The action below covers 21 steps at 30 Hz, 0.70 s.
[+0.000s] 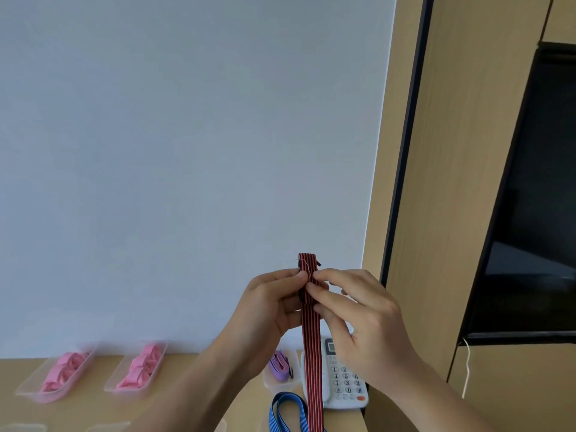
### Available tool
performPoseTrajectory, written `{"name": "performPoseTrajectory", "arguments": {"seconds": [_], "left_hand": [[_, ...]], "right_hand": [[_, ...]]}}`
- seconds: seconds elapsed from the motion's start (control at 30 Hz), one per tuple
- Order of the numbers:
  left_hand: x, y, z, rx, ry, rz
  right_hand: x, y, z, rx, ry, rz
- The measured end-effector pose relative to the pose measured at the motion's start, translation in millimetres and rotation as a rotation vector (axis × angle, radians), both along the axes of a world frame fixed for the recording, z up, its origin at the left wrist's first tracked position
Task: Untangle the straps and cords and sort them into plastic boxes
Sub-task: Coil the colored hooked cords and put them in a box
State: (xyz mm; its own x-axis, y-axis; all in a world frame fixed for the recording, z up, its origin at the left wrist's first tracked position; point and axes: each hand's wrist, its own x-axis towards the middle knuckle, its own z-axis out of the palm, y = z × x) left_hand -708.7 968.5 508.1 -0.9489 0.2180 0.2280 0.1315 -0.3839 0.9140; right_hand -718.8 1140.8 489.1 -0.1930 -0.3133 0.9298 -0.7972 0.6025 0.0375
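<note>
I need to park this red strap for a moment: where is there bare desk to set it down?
Bare desk shows between the right pink-strap box and the left forearm, plus a narrow strip between that box and the left pink-strap box. The right end is crowded: purple-strap box, telephone and blue strap sit close together below the red strap.

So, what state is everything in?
Red-and-black striped strap: upright, in both hands.
Left hand: pinches strap.
Right hand: pinches strap.
Far-left clear plastic box: holds pink straps.
Second clear plastic box: holds more pink straps.
Third clear plastic box: holds purple strap.
Blue striped strap: lying loose.
</note>
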Motion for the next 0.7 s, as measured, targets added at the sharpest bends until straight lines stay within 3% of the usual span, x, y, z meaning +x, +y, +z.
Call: {"name": "performPoseTrajectory", "arguments": {"seconds": [0.07, 0.2, 0.33, 0.43, 0.7], "left_hand": [[-0.4, -1.2, 0.1, -0.054, 0.024, 0.010], [1.1, 0.1, -1.9, -0.121, 0.077, 0.049], [2.8, -3.2, -3.0, -0.184, 0.135, 0.078], [5.9, -4.7, -5.3, -0.191, 0.117, 0.066], [11.1, -1.1, -17.8, -0.083, -0.063, 0.091]], "right_hand": [[6.0, -2.4, 2.2, -0.024, -0.078, 0.046], [10.9, -5.6, 14.7, -0.275, -0.291, 0.116], [4.9, -3.6, 27.3, -0.350, -0.868, 0.303], [3.0, -1.2, 33.8, -0.286, -0.863, 0.335], [4.8, -5.4, 34.1, -0.415, -0.741, 0.360]]}}
